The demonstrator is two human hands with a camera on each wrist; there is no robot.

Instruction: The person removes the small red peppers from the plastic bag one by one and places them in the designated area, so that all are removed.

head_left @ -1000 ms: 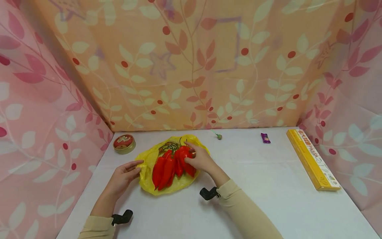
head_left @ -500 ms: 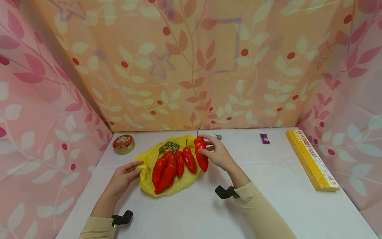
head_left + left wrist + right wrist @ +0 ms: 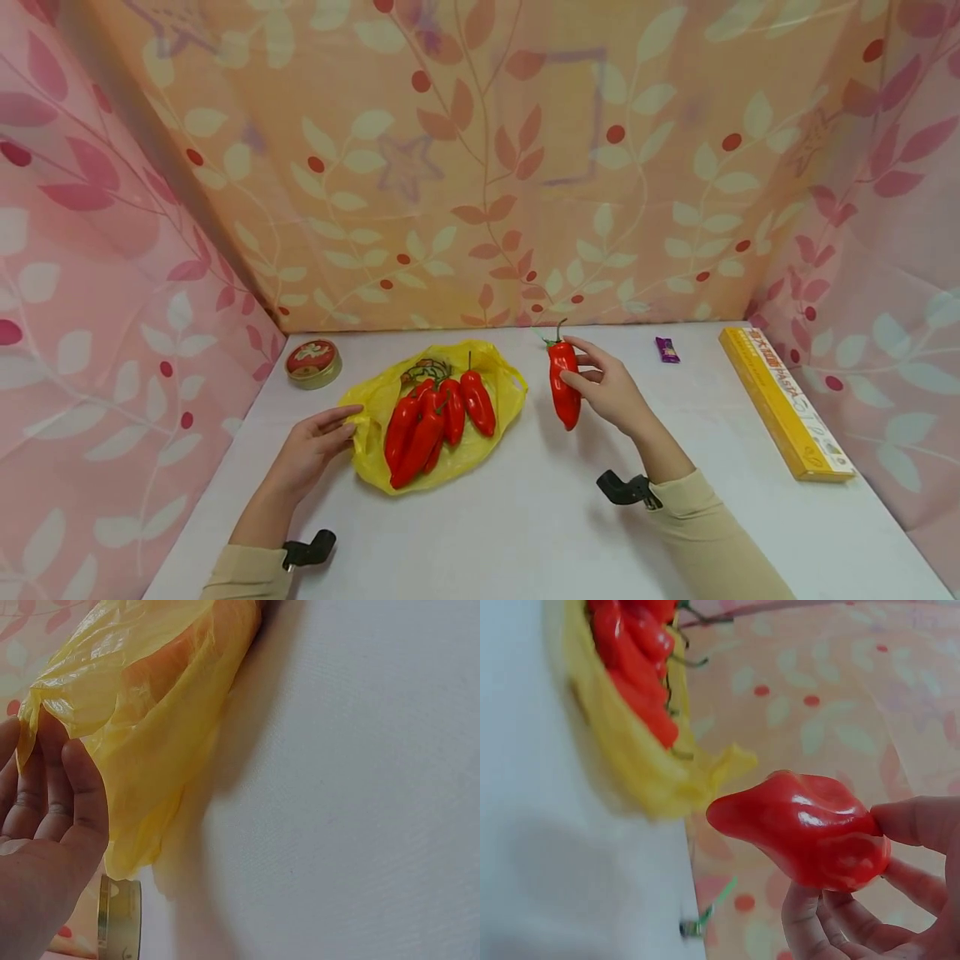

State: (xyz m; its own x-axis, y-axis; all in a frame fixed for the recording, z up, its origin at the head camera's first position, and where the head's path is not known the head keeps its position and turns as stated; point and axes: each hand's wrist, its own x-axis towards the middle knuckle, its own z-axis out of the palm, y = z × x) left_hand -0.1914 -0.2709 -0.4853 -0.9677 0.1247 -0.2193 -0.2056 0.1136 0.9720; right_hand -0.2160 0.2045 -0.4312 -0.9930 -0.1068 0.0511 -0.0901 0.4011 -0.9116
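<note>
My right hand grips a long red pepper by its sides, thumb on one side and fingers on the other. The pepper hangs above the table right of the bag, green stem up, tip pointing down. A yellow plastic bag lies spread on the table, with several more red peppers on it. At the bag's left edge, my left hand pinches a fold of the plastic; the left wrist view shows the yellow bag's corner between the fingers.
A round red and gold tin stands at the back left. Near the back lies a small purple packet. A yellow pasta box lies along the right edge. A small lollipop-like thing with a green stick lies behind the held pepper.
My right hand has taken a red pepper out of the bag and carried it right. The peppers left in the bag have shifted. My left hand has stayed at the bag's edge.
</note>
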